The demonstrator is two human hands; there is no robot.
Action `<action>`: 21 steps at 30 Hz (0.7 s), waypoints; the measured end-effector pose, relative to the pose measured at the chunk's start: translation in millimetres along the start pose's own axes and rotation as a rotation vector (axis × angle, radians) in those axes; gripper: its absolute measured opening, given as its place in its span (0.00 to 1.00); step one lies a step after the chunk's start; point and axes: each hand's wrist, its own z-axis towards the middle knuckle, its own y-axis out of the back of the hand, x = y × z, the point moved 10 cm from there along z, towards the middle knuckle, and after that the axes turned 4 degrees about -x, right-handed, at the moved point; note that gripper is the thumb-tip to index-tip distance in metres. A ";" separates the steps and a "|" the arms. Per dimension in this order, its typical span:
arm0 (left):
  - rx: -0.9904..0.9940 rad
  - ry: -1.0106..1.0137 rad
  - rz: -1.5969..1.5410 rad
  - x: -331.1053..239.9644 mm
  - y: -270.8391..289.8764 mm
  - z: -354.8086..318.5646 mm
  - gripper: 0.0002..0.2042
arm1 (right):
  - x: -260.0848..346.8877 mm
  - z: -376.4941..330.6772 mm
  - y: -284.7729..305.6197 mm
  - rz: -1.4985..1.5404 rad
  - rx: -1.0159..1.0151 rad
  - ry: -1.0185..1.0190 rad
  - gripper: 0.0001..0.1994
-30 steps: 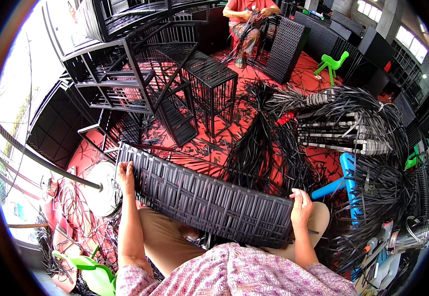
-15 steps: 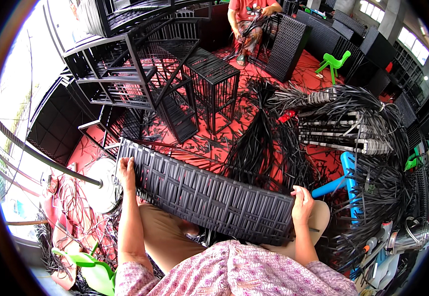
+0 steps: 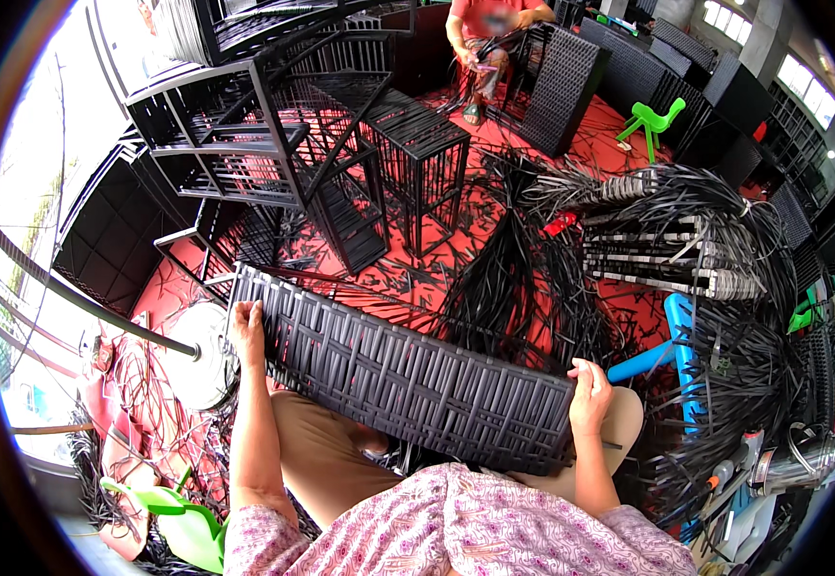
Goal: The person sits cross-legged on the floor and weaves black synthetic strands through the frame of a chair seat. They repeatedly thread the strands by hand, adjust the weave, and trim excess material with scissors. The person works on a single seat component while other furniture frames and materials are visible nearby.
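Across my lap lies a long dark-grey woven wicker panel (image 3: pixel 408 374), slanting down from left to right. Its face is made of flat plastic strips woven crosswise over lengthwise bands. My left hand (image 3: pixel 247 331) grips the panel's left end, thumb and fingers closed at its edge. At the right end my right hand (image 3: pixel 589 394) has its fingers curled at the upper corner, holding the edge. A short dark strip end sticks out beside my right wrist. Parts of both hands' grips are hidden behind the panel.
Black metal frames (image 3: pixel 216 144) are stacked at the far left. Bundles of black strips (image 3: pixel 494 278) hang and lie ahead and to the right, near a blue tubular stand (image 3: pixel 678 355). Green chairs (image 3: pixel 650 125) stand far right and near left. A person (image 3: pixel 494 38) sits at the back.
My hands and the panel stay almost still; the left end has risen very slightly in the picture. At the back, the seated person's hands have shifted.
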 end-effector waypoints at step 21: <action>-0.019 -0.090 -0.019 1.4 8.2 2.7 0.10 | -1.0 -4.1 -2.7 0.010 0.020 -0.008 0.15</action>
